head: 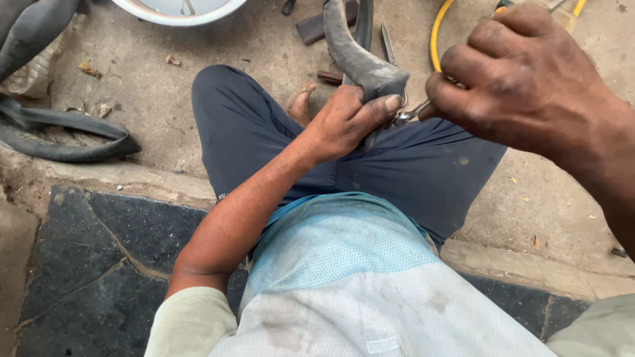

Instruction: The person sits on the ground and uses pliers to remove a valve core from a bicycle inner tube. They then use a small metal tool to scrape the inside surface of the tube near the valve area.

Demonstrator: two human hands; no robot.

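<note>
My left hand grips a folded black rubber inner tube that curves up and away over my lap. My right hand is closed around a metal tool with yellow handles; its silvery tip meets the tube right at my left thumb. I sit on a stone ledge in dark blue trousers and a light blue and white shirt, knees apart, one bare foot on the concrete floor.
More black inner tube lies coiled on the floor at left. A white rim or basin edge sits at the top. A yellow hose and small dark tools lie beyond my knees. A dark cracked stone slab lies at lower left.
</note>
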